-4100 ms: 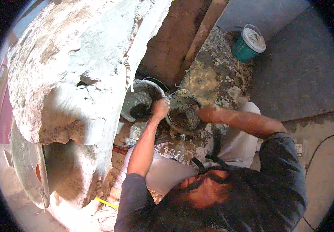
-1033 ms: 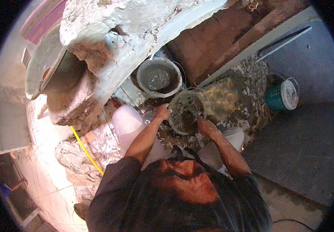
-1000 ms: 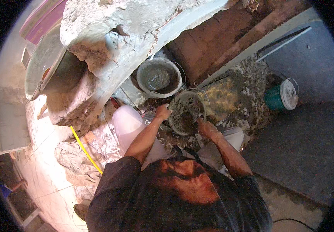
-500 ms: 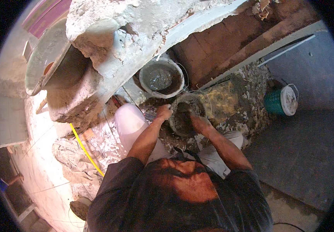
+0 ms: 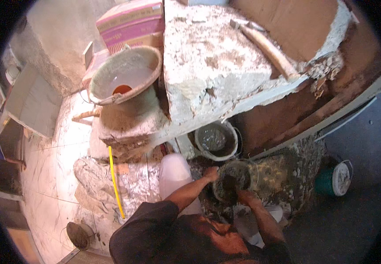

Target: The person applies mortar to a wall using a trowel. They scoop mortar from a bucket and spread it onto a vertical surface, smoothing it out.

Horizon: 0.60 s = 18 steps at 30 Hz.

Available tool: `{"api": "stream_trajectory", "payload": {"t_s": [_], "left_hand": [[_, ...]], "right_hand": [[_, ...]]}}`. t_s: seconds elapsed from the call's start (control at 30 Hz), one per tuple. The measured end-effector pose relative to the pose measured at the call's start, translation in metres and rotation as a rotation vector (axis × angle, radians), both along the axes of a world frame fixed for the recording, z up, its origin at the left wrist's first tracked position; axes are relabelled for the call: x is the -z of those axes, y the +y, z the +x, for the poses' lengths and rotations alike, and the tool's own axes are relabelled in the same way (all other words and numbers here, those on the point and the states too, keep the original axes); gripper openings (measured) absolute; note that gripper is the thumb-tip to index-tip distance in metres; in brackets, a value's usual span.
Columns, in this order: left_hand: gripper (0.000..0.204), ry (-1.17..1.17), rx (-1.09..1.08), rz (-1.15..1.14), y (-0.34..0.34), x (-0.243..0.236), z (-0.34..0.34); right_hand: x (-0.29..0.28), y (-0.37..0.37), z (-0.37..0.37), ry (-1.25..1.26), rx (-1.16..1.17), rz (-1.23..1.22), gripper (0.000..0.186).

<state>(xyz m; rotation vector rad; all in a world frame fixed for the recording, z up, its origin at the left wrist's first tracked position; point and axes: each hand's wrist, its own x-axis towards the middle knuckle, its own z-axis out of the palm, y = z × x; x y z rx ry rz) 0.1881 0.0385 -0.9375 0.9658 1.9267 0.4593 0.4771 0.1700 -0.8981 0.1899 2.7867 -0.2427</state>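
Floor (image 5: 54, 189) of pale marble tile fills the left of my view, smeared with mortar and strewn with crumpled sacking (image 5: 94, 185) and a yellow rod (image 5: 114, 182). Above it juts a rough concrete slab (image 5: 208, 70), chipped along its edge, with a wooden-handled hammer (image 5: 267, 46) lying on top. A wide basin (image 5: 124, 79) holding water stands beside the slab, pink boxes (image 5: 131, 22) behind it. Under the slab's edge sits a grey bucket (image 5: 215, 140) of wet mortar; to the right a heap of mortar (image 5: 287, 174) spreads over dark ground, a teal tub (image 5: 333, 178) just beyond it.

I see the pan (image 5: 233, 178) near the floor, between bucket and heap, in front of the crouching person. The left hand (image 5: 210, 173) grips its left rim, fingers curled over the edge. The right hand (image 5: 244, 196) is at the near rim; I cannot tell whether it is spread or clenched.

Against half a second ago, the view has tipped up: the slab's top, hammer, basin and boxes now show, and the pan sits lower in frame. The hands remain on the pan.
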Motion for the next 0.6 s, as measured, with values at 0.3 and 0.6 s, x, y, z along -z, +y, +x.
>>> {"api": "stream_trajectory", "payload": {"t_s": [0.3,0.6], "left_hand": [[0.051,-0.045,-0.011,0.357,-0.019,-0.111,-0.020],[0.044,0.104,-0.548,1.258,-0.187,-0.510,-0.199]], "right_hand": [[0.048,0.038,0.034,-0.012,0.130,-0.118,0.032],[0.068,0.041,0.008,-0.110,0.156,-0.225,0.032]]}}
